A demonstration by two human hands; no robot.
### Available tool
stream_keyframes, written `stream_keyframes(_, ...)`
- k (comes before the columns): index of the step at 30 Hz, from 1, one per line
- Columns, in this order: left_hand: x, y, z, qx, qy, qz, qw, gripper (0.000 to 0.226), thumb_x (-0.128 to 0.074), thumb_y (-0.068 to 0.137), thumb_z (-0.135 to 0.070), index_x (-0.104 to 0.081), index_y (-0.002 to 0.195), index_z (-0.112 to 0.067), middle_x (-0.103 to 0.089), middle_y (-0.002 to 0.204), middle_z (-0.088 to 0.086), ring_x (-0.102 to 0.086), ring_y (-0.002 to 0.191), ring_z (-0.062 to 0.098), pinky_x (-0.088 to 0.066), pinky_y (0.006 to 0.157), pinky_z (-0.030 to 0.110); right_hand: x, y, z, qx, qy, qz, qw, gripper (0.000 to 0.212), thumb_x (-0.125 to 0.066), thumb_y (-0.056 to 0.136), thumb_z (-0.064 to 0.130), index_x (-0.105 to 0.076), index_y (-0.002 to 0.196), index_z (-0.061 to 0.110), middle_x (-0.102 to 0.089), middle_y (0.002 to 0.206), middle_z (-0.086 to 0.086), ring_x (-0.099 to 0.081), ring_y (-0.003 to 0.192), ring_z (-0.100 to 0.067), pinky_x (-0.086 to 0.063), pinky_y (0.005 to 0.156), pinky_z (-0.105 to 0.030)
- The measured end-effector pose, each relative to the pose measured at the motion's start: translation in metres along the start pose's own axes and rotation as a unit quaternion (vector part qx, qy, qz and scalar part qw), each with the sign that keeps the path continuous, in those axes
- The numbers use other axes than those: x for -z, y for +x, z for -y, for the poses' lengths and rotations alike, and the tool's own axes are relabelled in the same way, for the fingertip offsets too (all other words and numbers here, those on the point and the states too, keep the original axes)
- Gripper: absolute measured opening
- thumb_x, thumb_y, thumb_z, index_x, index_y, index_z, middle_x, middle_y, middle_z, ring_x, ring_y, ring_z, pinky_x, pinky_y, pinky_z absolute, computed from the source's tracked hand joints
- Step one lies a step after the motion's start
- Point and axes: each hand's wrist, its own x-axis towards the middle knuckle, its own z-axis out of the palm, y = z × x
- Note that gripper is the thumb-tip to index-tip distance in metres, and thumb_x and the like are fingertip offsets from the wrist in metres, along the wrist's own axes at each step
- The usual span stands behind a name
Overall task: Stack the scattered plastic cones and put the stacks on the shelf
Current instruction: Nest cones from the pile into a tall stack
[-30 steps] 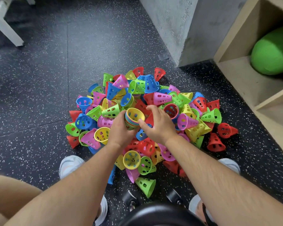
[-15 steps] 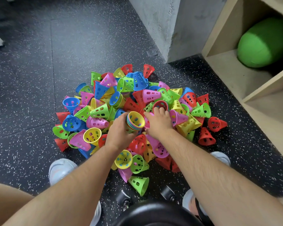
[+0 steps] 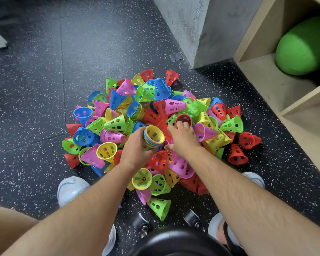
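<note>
1. Gripping a nested stack of cones (image 3: 153,138) around its side, our left hand (image 3: 137,151) holds it tilted just above the heap. The open mouth of the yellow top cone faces up toward us.
2. Our right hand (image 3: 184,138) lies palm down just beside the stack, thumb spread toward it. Its fingertips (image 3: 180,124) are on the rim of a red cone (image 3: 185,117) sitting mouth-up in the heap. We cannot tell whether they pinch that rim or merely touch it.
3. Under both hands spreads the pile of loose cones (image 3: 174,106): red, blue, green, yellow and pink, all perforated. They lie on their sides or tipped at every angle on the dark speckled floor (image 3: 35,89).
4. At the edges we see strays: a green cone (image 3: 160,207) nearest us and an outlying red cone (image 3: 237,155) on the right fringe.
5. Our white shoes (image 3: 72,189) flank the near edge of the pile, and a black stool (image 3: 174,242) on castors sits between our legs.
6. The wooden shelf (image 3: 262,76) stands to the right, apart from the pile, with a green cushion roll (image 3: 303,47) in its upper compartment.
7. A grey concrete pillar (image 3: 192,24) rises beyond the pile, just left of the shelf.
</note>
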Motion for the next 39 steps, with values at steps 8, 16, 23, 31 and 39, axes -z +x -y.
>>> stream_keyframes(8, 0.000, 0.000, 0.003, 0.021, -0.035, -0.019, 0.999, 0.053, -0.087, 0.081, -0.033, -0.057, 0.125, -0.028, -0.065, 0.113, -0.012, -0.062, 0.102, 0.009, -0.053, 0.088, 0.032, 0.021, -0.005, -0.018, -0.020, 0.171, -0.097, 0.980, 0.059, -0.075, 0.071, 0.066, -0.052, 0.101, 0.020, -0.047, 0.106, -0.002, -0.046, 0.101, -0.021, -0.046, 0.085, -0.035)
stream_keyframes(16, -0.003, 0.002, 0.002, 0.020, -0.049, -0.016, 0.998, 0.051, -0.087, 0.080, -0.031, -0.054, 0.117, -0.038, -0.065, 0.108, -0.015, -0.062, 0.097, 0.002, -0.051, 0.081, 0.022, 0.042, 0.001, -0.008, -0.121, 0.473, -0.240, 0.839, 0.056, -0.073, 0.070, 0.069, -0.057, 0.082, 0.017, -0.054, 0.096, -0.001, -0.055, 0.088, -0.009, -0.048, 0.080, -0.024)
stream_keyframes(23, -0.009, 0.012, -0.011, 0.025, -0.074, -0.023, 0.997, 0.054, -0.086, 0.077, -0.031, -0.050, 0.115, -0.043, -0.066, 0.102, -0.016, -0.066, 0.091, -0.002, -0.057, 0.075, 0.025, 0.029, -0.007, 0.022, -0.047, 0.441, -0.161, 0.882, 0.042, -0.076, 0.077, 0.053, -0.058, 0.081, 0.015, -0.059, 0.092, 0.002, -0.058, 0.089, -0.014, -0.051, 0.081, -0.035)
stream_keyframes(31, -0.019, 0.010, -0.009, 0.004, -0.048, -0.001, 0.999, 0.061, -0.088, 0.080, -0.037, -0.054, 0.130, -0.030, -0.065, 0.114, -0.014, -0.064, 0.102, 0.006, -0.049, 0.082, 0.021, 0.013, -0.016, -0.027, -0.081, 0.190, -0.162, 0.965, 0.026, -0.058, 0.089, 0.030, -0.064, 0.113, 0.021, -0.058, 0.122, -0.002, -0.046, 0.120, -0.025, -0.038, 0.103, -0.039)
stream_keyframes(39, -0.026, 0.010, -0.009, 0.012, -0.022, 0.001, 1.000, 0.064, -0.090, 0.080, -0.034, -0.054, 0.132, -0.030, -0.065, 0.117, -0.012, -0.063, 0.105, 0.007, -0.052, 0.086, 0.026, 0.005, -0.013, -0.030, -0.058, 0.026, 0.017, 0.998, 0.051, -0.041, 0.098, 0.044, -0.047, 0.145, 0.022, -0.028, 0.161, -0.008, -0.018, 0.147, -0.032, -0.010, 0.122, -0.046)
